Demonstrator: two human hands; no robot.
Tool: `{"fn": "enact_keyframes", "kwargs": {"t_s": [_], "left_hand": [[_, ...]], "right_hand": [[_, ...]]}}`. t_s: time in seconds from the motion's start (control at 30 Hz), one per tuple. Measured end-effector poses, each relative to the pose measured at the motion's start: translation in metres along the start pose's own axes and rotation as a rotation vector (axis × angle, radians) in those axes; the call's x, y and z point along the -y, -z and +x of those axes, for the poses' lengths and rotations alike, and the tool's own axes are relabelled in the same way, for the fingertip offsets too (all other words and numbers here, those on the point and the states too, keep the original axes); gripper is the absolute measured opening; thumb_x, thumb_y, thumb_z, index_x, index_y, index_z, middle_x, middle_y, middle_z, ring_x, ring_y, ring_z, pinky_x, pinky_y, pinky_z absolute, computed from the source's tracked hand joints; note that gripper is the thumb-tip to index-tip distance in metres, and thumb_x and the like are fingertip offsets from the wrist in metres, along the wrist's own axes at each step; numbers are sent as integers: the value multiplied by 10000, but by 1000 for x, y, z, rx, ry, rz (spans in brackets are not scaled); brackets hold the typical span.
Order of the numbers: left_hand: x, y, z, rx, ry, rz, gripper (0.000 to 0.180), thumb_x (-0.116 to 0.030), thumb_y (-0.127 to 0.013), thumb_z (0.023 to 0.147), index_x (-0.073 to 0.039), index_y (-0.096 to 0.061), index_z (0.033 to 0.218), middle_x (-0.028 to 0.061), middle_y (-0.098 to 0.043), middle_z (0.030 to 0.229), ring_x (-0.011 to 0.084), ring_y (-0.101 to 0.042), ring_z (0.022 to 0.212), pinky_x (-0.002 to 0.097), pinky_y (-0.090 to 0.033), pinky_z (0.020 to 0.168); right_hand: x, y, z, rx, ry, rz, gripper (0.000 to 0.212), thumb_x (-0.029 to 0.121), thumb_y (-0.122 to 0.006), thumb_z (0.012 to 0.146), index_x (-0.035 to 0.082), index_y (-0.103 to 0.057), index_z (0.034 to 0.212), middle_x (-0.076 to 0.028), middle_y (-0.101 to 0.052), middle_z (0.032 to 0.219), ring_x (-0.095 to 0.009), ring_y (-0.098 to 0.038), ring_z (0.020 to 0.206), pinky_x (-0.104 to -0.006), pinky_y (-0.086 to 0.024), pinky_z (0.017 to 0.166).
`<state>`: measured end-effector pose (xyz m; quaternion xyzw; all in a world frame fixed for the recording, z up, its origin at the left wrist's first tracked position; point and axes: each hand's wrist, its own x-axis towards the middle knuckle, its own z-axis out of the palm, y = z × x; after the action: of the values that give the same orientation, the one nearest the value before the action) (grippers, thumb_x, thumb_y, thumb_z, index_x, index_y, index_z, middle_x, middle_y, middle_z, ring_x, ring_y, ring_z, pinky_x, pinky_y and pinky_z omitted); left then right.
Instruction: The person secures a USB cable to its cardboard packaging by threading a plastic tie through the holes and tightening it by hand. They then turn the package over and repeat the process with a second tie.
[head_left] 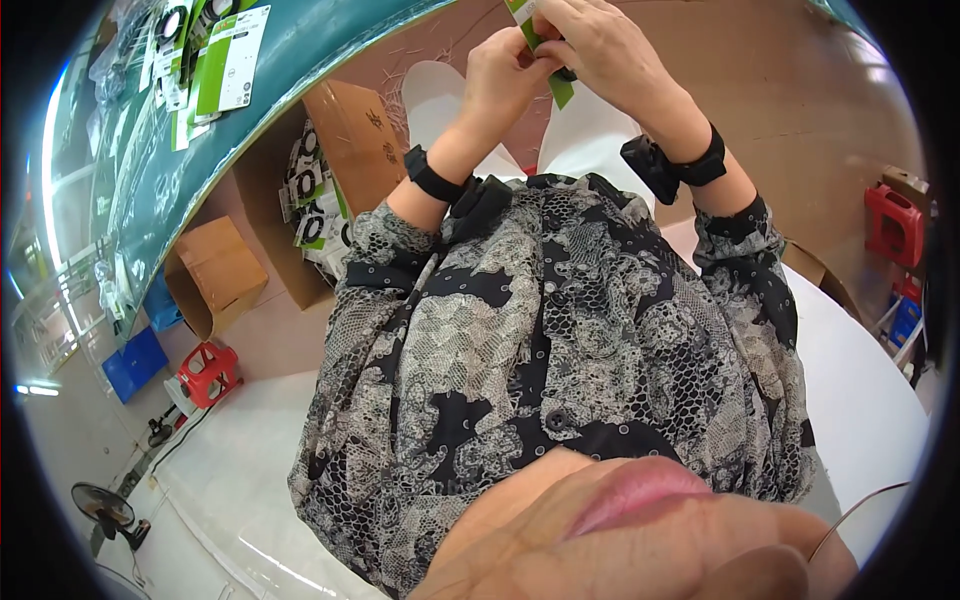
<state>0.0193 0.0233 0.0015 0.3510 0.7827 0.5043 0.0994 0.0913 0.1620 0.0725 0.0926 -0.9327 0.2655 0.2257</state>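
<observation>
At the top of the head view, both my hands are closed on a narrow green and white packaging card (561, 93). My left hand (497, 82) pinches its middle from the left, fingertips close to those of the other hand. From the right, my right hand (603, 48) grips the card, its fingers bent over it. Something small and black shows beside the card under the right fingers; its kind is hidden. Black straps with dark modules circle both wrists.
Left of my hands, a teal-topped table (290, 40) carries several green and white cards (232, 62) with black round items, near clear plastic bags. Below its edge, an open cardboard box (355, 135) holds more packaged cards (318, 215). A red stool (893, 225) stands far right.
</observation>
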Motion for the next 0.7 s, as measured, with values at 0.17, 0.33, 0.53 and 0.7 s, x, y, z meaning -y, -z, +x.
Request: {"fn": "enact_keyframes", "kwargs": {"t_s": [0.17, 0.33, 0.53, 0.7], "left_hand": [[10, -8, 1, -164, -176, 86, 215, -135, -718, 756, 11, -615, 876, 115, -564, 694, 213, -627, 632, 321, -500, 581], [16, -8, -1, -159, -74, -62, 192, -127, -705, 775, 4, -616, 884, 101, -585, 714, 199, -638, 664, 306, -518, 620], [17, -8, 1, -103, 55, -247, 244, -105, -698, 814, -17, -621, 1028, 31, -671, 855, 96, -647, 768, 251, -514, 659], [16, -10, 0, 75, 286, -452, 338, -149, -601, 894, -22, -553, 1204, 91, -588, 1156, 219, -551, 1080, 391, -434, 912]], "right_hand": [[-15, -26, 0, -275, 150, 98, 214, 30, -646, 733, 21, -492, 880, -162, -561, 819, -331, -564, 844, -412, -459, 741], [-11, -23, -1, -62, -291, 417, 225, -11, -596, 759, 15, -491, 956, -168, -573, 796, -337, -591, 788, -407, -477, 685], [-12, -35, 0, -148, -303, 373, 225, -7, -588, 773, 15, -500, 980, -166, -590, 777, -322, -616, 743, -396, -488, 654], [-14, -49, -7, -193, -265, 246, 231, 22, -600, 785, 26, -519, 1001, -155, -604, 783, -308, -625, 747, -385, -498, 673]]}}
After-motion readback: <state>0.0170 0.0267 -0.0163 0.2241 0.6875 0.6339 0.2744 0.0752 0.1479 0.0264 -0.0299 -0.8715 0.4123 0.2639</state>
